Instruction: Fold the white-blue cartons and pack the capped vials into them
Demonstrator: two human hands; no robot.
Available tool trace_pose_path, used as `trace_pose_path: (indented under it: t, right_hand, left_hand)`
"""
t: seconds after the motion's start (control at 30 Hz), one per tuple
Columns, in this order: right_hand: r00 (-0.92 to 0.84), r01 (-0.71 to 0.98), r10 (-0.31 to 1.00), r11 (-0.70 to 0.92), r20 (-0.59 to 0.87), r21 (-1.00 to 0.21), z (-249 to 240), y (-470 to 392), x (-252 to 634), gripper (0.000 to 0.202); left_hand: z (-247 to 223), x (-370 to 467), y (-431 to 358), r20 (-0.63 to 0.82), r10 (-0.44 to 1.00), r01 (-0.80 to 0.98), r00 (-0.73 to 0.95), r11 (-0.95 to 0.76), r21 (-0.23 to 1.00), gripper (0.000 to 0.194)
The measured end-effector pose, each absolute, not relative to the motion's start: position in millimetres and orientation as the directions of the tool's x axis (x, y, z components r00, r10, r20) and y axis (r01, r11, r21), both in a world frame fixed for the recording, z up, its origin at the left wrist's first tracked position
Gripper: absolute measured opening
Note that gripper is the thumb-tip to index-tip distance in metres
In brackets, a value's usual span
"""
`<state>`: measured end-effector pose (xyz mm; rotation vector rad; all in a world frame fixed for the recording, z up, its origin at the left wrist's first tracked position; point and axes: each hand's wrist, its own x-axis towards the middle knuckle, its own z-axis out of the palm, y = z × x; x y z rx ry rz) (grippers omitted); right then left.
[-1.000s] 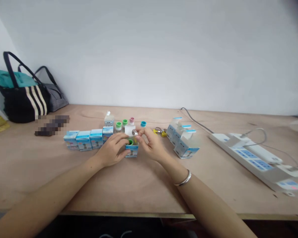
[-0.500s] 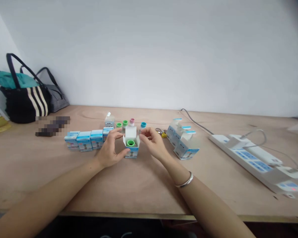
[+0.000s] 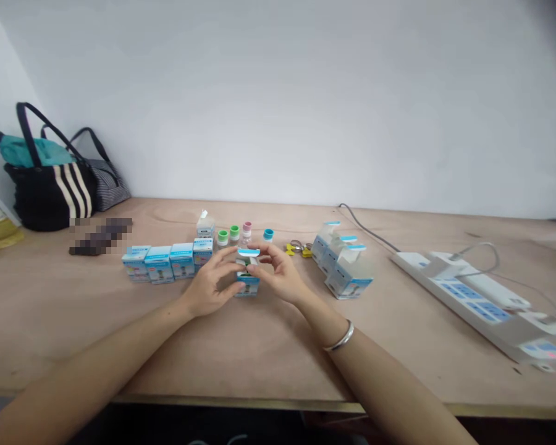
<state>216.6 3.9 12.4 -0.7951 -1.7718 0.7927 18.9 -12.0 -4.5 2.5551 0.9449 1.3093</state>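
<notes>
L hand (image 3: 215, 281): half spread, fingers curved, thumb well apart from index; thumb tip at the box's lower front, fingertips at its upper L side; firm grip or light contact, can't tell.
R hand (image 3: 280, 272): partly curled, index extended to the lid flap, thumb below it at the box's opening; whether it pinches the flap, can't tell; silver metal bangle (image 3: 340, 337) at wrist.
Box in work: small blue-and-white printed cardboard box (image 3: 248, 288), upright on the light-brown wooden counter (image 3: 259, 358), btwn both hands.
Lid flap: white w/ blue edge (image 3: 249, 253), raised, not tucked in.
Opening: a bit of green visible inside, partly hidden by fingers.
Behind box: clear bottles w/ green, pink & blue rims (image 3: 247, 227), standing.
Left row: four closed blue-and-white cardboard boxes (image 3: 159, 271), side by side.
Right group: three open blue-and-white cartons (image 3: 349, 272), flaps up; well apart from R hand.
</notes>
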Motion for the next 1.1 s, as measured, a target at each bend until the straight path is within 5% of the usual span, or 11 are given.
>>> trace_pose_path:
  t: [0.17,0.5,0.8,1.1]
  right_hand:
    - [-0.271,0.187,0.745,0.662,0.610,-0.726,19.3,1.4,220.7,0.014]
    - [-0.428,0.288,0.624,0.780,0.654,-0.556,20.0,0.6,224.4,0.011]
    - [-0.602,0.274,0.543,0.829,0.586,-0.488,28.2,0.2,233.7,0.022]
    - [-0.355,0.514,0.704,0.696,0.615,-0.501,8.6,13.7,229.6,0.011]
  left_hand:
    - [-5.7,19.7,-11.5,0.708,0.588,0.488,0.390,-0.784,0.383,0.020]
    - [-9.0,16.4,-7.1,0.724,0.576,0.497,0.379,-0.787,0.366,0.034]
    - [-3.3,20.7,-11.3,0.646,0.555,0.656,0.524,-0.747,0.109,0.037]
    - [33.2,-17.6,-21.0,0.538,0.606,0.714,0.586,-0.700,0.010,0.034]
